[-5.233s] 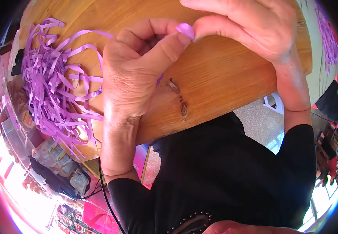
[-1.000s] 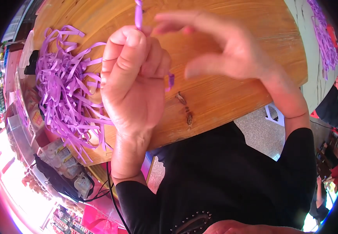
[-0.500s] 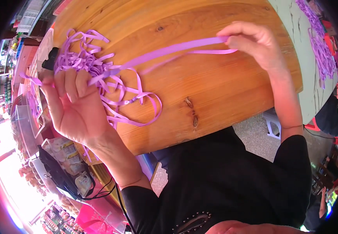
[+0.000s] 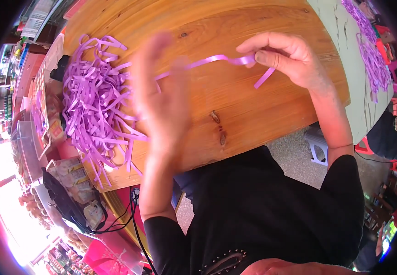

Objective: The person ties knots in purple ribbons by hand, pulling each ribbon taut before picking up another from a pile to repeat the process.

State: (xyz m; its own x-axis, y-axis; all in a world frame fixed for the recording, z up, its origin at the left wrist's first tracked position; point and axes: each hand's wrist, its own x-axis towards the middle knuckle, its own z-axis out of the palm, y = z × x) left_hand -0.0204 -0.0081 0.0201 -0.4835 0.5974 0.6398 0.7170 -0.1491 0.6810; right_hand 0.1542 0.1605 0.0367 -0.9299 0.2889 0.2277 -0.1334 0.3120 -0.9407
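My right hand [image 4: 288,58] pinches a narrow purple ribbon [image 4: 212,59] between thumb and fingers, above the wooden table. A short tail of the ribbon hangs below the thumb, and the rest runs leftward to behind my left hand [image 4: 164,96]. That left hand is raised and smeared by motion, so whether its fingers hold the ribbon is unclear. Close to its left lies a big tangled pile of purple ribbons [image 4: 95,98], with loose ends trailing over the table's front left edge.
The wooden table [image 4: 262,105] spreads in front of me. On the right, a pale marbled table [image 4: 340,32] bears another heap of purple ribbons [image 4: 372,64]. A grey stool [image 4: 316,145] stands below it. At left are a black bag [image 4: 65,201], cables and packed shelves. Other people sit at far right.
My left hand has swung rightward from over the pile, uncovering it. The ribbon has slackened into a wavy line, and its tail now hangs below my right thumb. My right hand has shifted slightly.
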